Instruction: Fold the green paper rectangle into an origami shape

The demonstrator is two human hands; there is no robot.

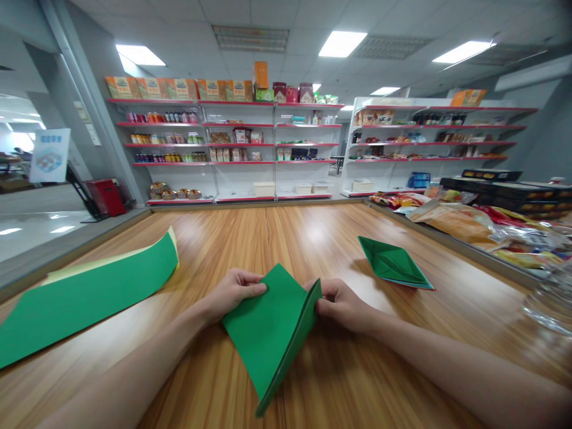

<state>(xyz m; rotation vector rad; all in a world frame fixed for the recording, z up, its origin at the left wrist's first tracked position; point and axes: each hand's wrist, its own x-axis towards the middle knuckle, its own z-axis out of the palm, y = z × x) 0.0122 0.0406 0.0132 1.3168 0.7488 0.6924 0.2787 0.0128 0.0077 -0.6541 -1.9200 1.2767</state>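
Midway across the worktop (214, 241), the left hand (235, 293) and right hand (343, 304) pinch opposite sides of a folded green paper (270, 328). Another folded green piece (395, 264) lies toward the worktop's right edge.

Red-edged white shelves (239, 177) bear orange boxes (182, 89) on top, while snack packets (462, 225) lie piled at right.

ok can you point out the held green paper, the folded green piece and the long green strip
Held green paper (267, 326): head view, on its flat face
Folded green piece (395, 263): head view, middle of its upper side
Long green strip (96, 299): head view, middle of its green side
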